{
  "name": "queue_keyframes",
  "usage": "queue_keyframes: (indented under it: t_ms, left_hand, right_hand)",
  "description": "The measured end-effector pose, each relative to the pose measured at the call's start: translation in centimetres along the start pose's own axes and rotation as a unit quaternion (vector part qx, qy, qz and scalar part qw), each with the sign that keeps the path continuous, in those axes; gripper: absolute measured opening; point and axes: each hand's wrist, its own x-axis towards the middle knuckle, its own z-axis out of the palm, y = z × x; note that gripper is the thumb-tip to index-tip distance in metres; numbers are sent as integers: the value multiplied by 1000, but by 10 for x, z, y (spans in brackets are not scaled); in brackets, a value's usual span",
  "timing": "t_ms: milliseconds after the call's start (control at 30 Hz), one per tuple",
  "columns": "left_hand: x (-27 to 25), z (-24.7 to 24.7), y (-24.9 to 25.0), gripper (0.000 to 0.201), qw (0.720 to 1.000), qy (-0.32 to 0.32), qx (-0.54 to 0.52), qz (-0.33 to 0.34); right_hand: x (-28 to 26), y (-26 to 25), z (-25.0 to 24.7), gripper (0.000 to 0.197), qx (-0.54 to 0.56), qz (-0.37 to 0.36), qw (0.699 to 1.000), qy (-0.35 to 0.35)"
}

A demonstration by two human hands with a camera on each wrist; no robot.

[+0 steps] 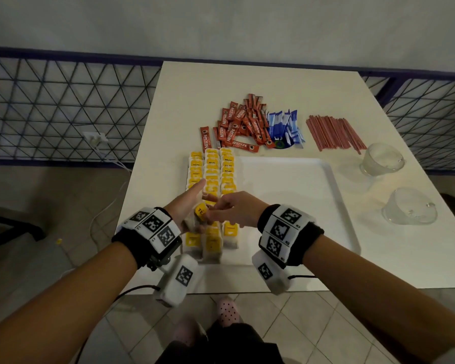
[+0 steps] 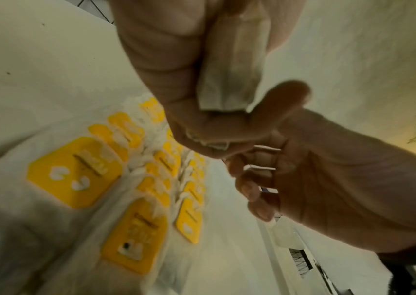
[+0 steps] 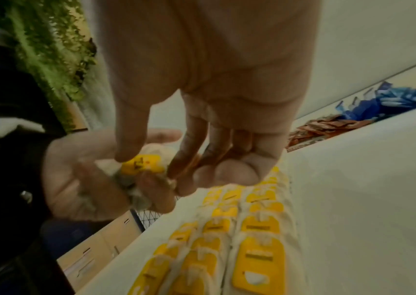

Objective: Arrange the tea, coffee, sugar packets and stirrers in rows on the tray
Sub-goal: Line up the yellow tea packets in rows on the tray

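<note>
**Both hands on a tea bag above the tea rows**

Left hand (image 1: 188,206) sits palm-up over the near left part of the white tray (image 1: 294,185), index finger stretched toward 12 o'clock, other fingers curled round a small bunch of tea bags (image 2: 229,65). Right hand (image 1: 234,210) meets it from 3 o'clock; thumb and fingertips pinch the yellow-tagged tea bag (image 3: 142,164) on top of that bunch. So both hands are gripping tea bags; the bunch hangs above the tray, not touching it.

Tea rows (image 1: 212,174): three columns of yellow-tagged bags run 6 to 12 o'clock along the tray's left side, overlapping like shingles. Part of the rows is hidden under the hands. Rest of the tray surface, toward 3 o'clock, is bare white.

On the bench (image 1: 273,82) beyond the tray, at 12 o'clock: loose pile of red coffee sticks (image 1: 243,124), one stick lying apart at its 9 o'clock side. Just beside the pile at 3 o'clock, blue sugar packets (image 1: 284,127) in a heap. Further toward 3 o'clock, a bundle of reddish stirrers (image 1: 334,131), roughly parallel. Two clear glass cups (image 1: 381,158) stand on the bench right of the tray.
</note>
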Motion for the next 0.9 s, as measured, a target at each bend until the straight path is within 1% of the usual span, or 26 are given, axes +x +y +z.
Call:
queue_keyframes:
  t_ms: [67,133,200,267,367,433,500,667,733,833,900]
  left_hand:
    - [-1,1,1,48,999,-3,-39,6]
    - [-3,2,3,48,996,-24,-85,11]
    - [-7,4,5,50,991,-47,-125,12]
    - [-11,5,7,49,988,-60,-142,14]
    - [-15,3,7,46,990,-50,-132,15]
    - [-18,1,6,45,992,-41,-116,12]
    - [-20,-1,5,41,993,-46,-107,16]
    - [-19,-7,-2,16,996,-9,-90,29]
    - [-17,-9,-6,11,995,4,-95,36]
    - [-17,-12,-12,14,994,20,-94,46]
    - [-17,-14,-15,14,996,21,-78,50]
  right_hand:
    - [1,-3,3,23,5,-11,999,31]
    - [1,-5,4,19,29,-19,998,53]
    - [0,-8,3,17,48,-30,996,65]
    - [-1,-10,2,17,60,-44,994,78]
    - [-2,-12,-2,26,87,-53,991,86]
    - [-5,-14,-7,25,103,-50,990,84]
    - [-7,-14,-11,24,120,-47,988,87]
    - [-13,-5,-19,22,193,-36,977,86]
    - [-15,0,-21,21,216,-32,973,82]
    - [-18,7,-21,22,225,-24,970,88]
    - [-20,11,-21,22,214,-19,972,98]
